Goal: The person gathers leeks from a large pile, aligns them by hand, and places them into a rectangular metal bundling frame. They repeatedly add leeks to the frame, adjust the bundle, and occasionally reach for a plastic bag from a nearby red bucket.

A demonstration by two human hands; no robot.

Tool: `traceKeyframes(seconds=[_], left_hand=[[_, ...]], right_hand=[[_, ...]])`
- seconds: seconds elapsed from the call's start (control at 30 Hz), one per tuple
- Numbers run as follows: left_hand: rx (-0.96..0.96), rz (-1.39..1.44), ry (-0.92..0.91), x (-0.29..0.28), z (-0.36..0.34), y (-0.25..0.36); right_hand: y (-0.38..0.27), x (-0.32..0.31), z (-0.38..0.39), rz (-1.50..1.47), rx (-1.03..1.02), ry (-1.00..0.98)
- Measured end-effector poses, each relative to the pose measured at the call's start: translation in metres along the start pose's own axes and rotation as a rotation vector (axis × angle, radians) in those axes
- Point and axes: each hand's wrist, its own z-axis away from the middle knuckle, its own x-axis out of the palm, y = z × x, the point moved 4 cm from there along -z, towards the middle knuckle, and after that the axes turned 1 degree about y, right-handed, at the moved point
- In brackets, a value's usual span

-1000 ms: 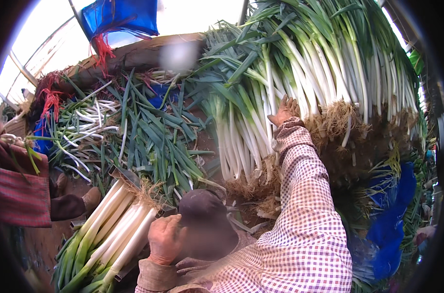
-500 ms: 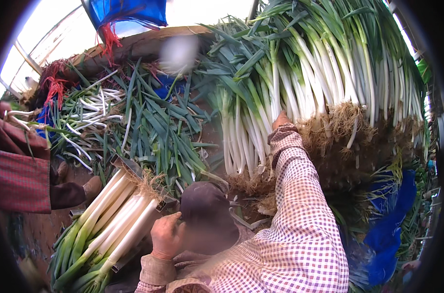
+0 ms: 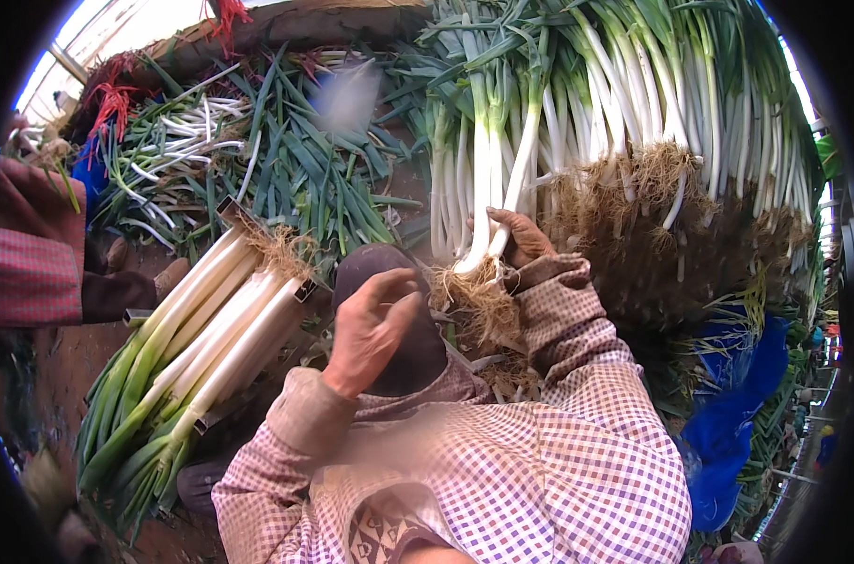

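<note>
At your far left, another person in a red checked garment (image 3: 32, 244) stands beside the piles. Next comes a bundle of thick leeks (image 3: 201, 329) on a metal frame (image 3: 242, 218): roots bunched at the frame's upper edge, white shafts lying diagonally across it, green leaves spilling past its lower-left corner. Beyond it, thin white stems (image 3: 187, 141) and cut green leaves (image 3: 300, 155) litter the ground.

Your left hand (image 3: 375, 329) is half open over your dark-clad knee (image 3: 389, 273), fingers loosely bent, with nothing visible in its grasp. To its right, your right hand (image 3: 526, 240) is curled around a few leeks (image 3: 483, 155) low on their shafts, just above the roots. These stand nearly upright before the left end of the big row, the shafts smooth and bright white, turning pale then deep green above, with tangled tan roots hanging below. The row of leeks (image 3: 634, 103) extends rightward, its roots brown with soil. At lower right lies a crumpled blue sheet (image 3: 728, 442).
</note>
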Motion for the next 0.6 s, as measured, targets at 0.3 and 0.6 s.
traceKeyframes(seconds=[0.3, 0.6], left_hand=[[-0.125, -0.207, -0.202, 0.069, 0.002, -0.029], [-0.241, 0.003, -0.660, 0.108, 0.040, -0.036]], right_hand=[[0.070, 0.006, 0.047, -0.296, 0.035, -0.134], [0.067, -0.026, 0.107, -0.144, 0.132, -0.185]])
